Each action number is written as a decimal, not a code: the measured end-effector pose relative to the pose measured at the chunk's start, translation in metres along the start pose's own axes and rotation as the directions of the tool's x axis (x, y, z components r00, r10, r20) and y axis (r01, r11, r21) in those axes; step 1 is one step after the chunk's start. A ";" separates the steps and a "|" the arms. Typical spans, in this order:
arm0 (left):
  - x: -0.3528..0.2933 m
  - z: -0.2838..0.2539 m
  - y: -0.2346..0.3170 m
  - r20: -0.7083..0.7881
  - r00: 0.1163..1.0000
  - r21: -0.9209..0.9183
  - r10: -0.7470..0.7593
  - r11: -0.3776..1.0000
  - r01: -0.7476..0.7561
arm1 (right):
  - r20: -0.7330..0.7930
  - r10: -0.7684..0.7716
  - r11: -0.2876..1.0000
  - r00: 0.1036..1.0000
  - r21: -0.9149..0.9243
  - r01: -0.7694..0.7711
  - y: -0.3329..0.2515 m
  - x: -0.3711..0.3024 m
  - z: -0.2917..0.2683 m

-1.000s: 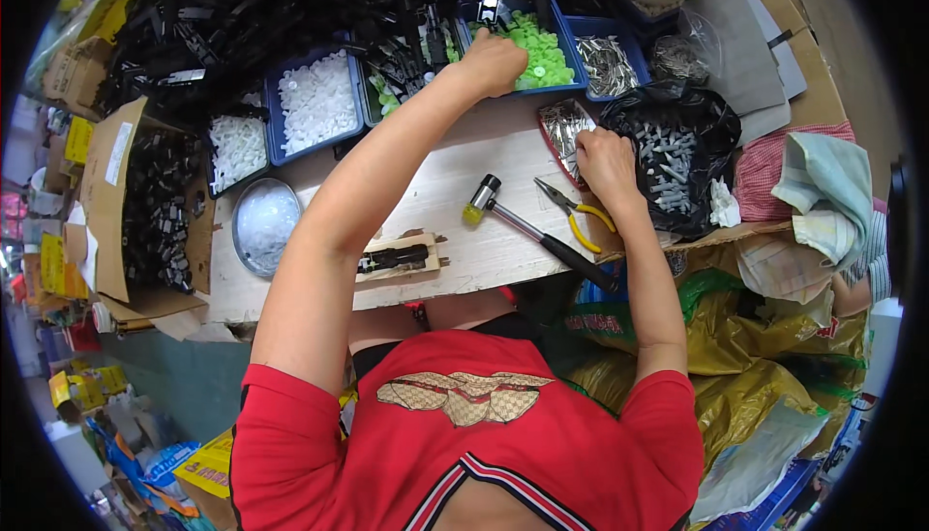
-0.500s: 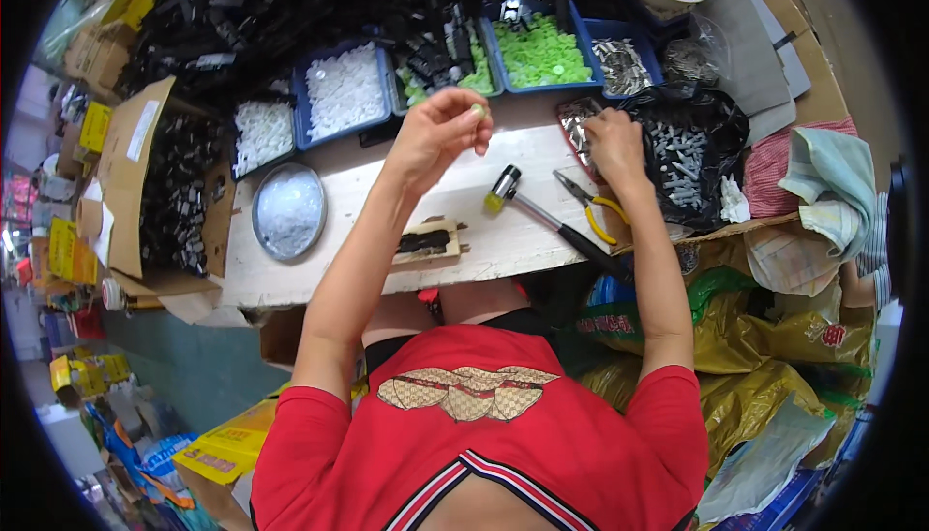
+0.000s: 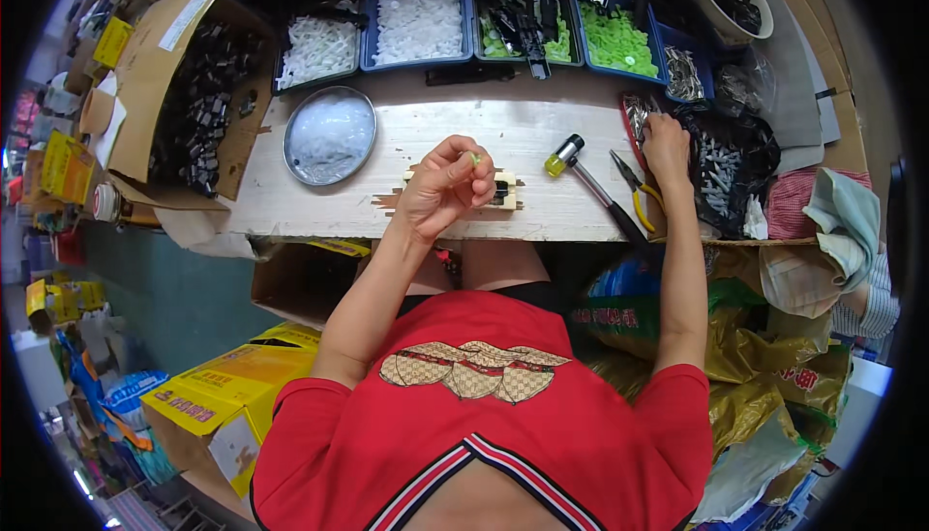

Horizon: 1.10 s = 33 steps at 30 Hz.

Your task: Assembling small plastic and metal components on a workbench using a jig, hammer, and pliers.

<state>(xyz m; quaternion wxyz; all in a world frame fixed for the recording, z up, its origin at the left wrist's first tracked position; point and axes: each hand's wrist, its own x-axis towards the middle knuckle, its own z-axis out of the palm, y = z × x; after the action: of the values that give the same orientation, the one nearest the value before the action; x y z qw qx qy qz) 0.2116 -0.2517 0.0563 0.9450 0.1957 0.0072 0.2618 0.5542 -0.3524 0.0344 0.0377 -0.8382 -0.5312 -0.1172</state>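
My left hand [image 3: 448,188] is raised over the near edge of the table, pinching a small light-green plastic piece [image 3: 474,158] between thumb and fingertips. Just below and partly hidden by it, a small pale block [image 3: 507,191] with a dark part in it lies on the tabletop. Over at the right, my right hand [image 3: 668,149] reaches to a small red tray [image 3: 635,125] of shiny metal pieces. Its fingers are bent together at the tray's edge, and whatever they hold is hidden. Between the hands lie a hammer [image 3: 592,181] and yellow-handled pliers [image 3: 639,191].
Blue trays with white pieces [image 3: 418,26], green pieces [image 3: 619,43] and metal parts [image 3: 683,74] line the back. A round metal dish [image 3: 331,134] stands left, beside a cardboard box [image 3: 184,76] of black parts. A black bag [image 3: 760,134] with grey pieces lies right.
The view has shifted, so the table sits differently in the picture. My left hand has come down and nearer, over the block, still pinching the green piece. My right hand stays at the red tray.
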 end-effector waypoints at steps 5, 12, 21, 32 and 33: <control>-0.015 -0.005 0.001 -0.059 0.996 -0.002 0.064 0.998 -0.065 | 0.007 0.033 0.999 0.999 0.033 -0.033 -0.003 -0.001 -0.009; -0.024 -0.006 0.002 -0.107 0.991 0.197 0.084 0.979 -0.061 | -0.040 -0.018 0.997 0.999 0.077 0.021 -0.004 0.011 -0.003; -0.037 0.003 0.006 -0.194 0.950 0.505 0.246 0.855 -0.118 | -0.038 0.104 0.936 0.994 0.341 -0.085 0.012 -0.006 -0.016; -0.044 0.005 -0.002 0.042 0.905 0.857 0.424 0.450 -0.251 | 0.268 0.013 0.182 0.963 0.947 -0.266 -0.093 -0.023 -0.064; -0.044 0.004 -0.003 0.068 0.898 0.852 0.435 0.444 -0.279 | 0.368 -0.113 -0.023 0.923 0.928 -0.373 -0.121 -0.029 -0.076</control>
<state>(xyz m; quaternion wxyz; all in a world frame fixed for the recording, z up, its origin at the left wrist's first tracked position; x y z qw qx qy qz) 0.1753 -0.2772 0.0552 0.6489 0.6027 0.1675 0.4332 0.4218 -0.3398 0.0935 0.5399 -0.6124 -0.3689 0.4443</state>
